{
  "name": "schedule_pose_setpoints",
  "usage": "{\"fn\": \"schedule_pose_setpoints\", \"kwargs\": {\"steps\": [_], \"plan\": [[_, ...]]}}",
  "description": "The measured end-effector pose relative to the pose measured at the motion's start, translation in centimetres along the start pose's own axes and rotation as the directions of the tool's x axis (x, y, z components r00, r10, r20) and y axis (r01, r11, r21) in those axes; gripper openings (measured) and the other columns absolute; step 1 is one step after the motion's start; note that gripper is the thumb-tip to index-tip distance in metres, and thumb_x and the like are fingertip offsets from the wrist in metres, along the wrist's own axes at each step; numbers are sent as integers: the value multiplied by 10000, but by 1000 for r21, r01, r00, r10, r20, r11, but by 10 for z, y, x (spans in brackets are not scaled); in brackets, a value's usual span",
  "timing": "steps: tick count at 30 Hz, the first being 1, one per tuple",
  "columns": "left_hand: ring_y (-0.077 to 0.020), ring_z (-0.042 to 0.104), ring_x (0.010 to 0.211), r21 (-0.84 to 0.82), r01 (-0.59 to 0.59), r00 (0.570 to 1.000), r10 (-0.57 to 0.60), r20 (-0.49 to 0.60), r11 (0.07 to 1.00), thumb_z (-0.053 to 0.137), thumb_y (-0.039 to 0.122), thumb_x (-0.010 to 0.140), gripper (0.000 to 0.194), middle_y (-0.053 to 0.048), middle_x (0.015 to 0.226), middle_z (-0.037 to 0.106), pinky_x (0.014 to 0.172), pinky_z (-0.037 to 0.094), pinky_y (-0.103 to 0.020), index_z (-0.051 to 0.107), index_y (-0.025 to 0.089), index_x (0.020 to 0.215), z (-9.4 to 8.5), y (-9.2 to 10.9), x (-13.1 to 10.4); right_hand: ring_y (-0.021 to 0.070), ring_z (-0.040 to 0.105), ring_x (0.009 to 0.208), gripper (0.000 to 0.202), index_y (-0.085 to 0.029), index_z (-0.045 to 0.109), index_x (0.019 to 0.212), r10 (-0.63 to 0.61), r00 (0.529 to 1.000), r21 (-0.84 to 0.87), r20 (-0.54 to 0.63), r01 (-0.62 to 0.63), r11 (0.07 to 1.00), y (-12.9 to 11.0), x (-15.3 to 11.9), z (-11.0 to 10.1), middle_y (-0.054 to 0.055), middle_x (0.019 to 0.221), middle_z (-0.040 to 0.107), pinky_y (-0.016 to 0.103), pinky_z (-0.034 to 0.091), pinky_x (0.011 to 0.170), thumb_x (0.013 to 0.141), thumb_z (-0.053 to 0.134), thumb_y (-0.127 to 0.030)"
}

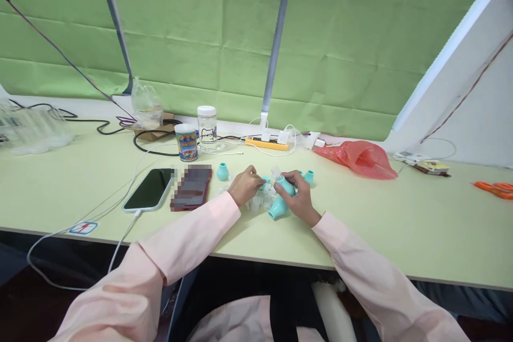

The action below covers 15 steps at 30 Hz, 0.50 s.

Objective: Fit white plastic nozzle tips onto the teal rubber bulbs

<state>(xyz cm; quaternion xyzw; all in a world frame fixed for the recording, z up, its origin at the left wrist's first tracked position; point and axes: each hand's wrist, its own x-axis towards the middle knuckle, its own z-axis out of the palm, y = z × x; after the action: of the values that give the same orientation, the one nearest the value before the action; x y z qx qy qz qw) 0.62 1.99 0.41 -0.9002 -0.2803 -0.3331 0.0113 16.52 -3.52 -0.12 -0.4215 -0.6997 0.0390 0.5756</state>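
My right hand [300, 200] is closed around a teal bulb-shaped piece [286, 187], with a clear plastic part [276, 173] at its upper end. Just below it, another teal piece [278, 208] lies on the table. My left hand [245, 186] has its fingers pinched beside a teal piece [265, 182]; whether they grip anything is too small to tell. Several clear plastic parts [255, 202] lie between and under the hands. A teal piece [222, 171] stands left of my left hand, and one more [308, 177] sits behind my right hand.
Two phones [149, 190] [192, 188] lie at the left, one with a white cable. Behind stand a printed cup [187, 142], a white-lidded jar [207, 128] and an orange power strip [266, 143]. A red plastic bag [356, 159] and orange scissors [495, 189] are to the right.
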Motion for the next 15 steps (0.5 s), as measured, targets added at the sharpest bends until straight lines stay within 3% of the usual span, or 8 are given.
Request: {"fn": "schedule_pose_setpoints", "kwargs": {"steps": [4, 7, 10, 15], "plan": [[-169, 480, 733, -76, 59, 985, -71, -154, 995, 413, 113, 719, 263, -70, 670, 598, 543, 367, -233, 603, 154, 896, -6, 5, 1, 155, 524, 724, 224, -206, 454, 888, -60, 998, -75, 29, 62, 995, -3, 0, 0, 24, 779, 535, 291, 422, 647, 687, 534, -264], [-117, 491, 637, -319, 107, 951, -190, -243, 942, 379, 105, 712, 253, -46, 671, 580, 560, 384, -210, 587, 121, 855, -14, 11, 0, 161, 535, 724, 230, -200, 444, 899, -167, 984, -133, 63, 174, 976, -5, -2, 2, 34, 794, 539, 299, 431, 643, 688, 524, -247], [-78, 445, 502, -501, 126, 961, -231, -154, 856, 310, 160, 758, 260, -6, 540, 512, 496, 357, -185, 553, 108, 682, -20, 18, -2, 157, 537, 683, 239, -195, 438, 895, -297, 947, -186, 119, 315, 931, -8, -7, 7, 36, 763, 542, 289, 436, 604, 676, 530, -220], [-59, 340, 446, -315, 79, 994, -100, -51, 946, 408, 378, 747, 352, 35, 448, 380, 465, 273, -189, 458, 128, 505, -20, 31, -6, 162, 526, 663, 213, -183, 437, 863, -379, 915, -261, 140, 404, 877, -11, -13, 14, 44, 718, 539, 276, 430, 561, 672, 530, -204]]}}
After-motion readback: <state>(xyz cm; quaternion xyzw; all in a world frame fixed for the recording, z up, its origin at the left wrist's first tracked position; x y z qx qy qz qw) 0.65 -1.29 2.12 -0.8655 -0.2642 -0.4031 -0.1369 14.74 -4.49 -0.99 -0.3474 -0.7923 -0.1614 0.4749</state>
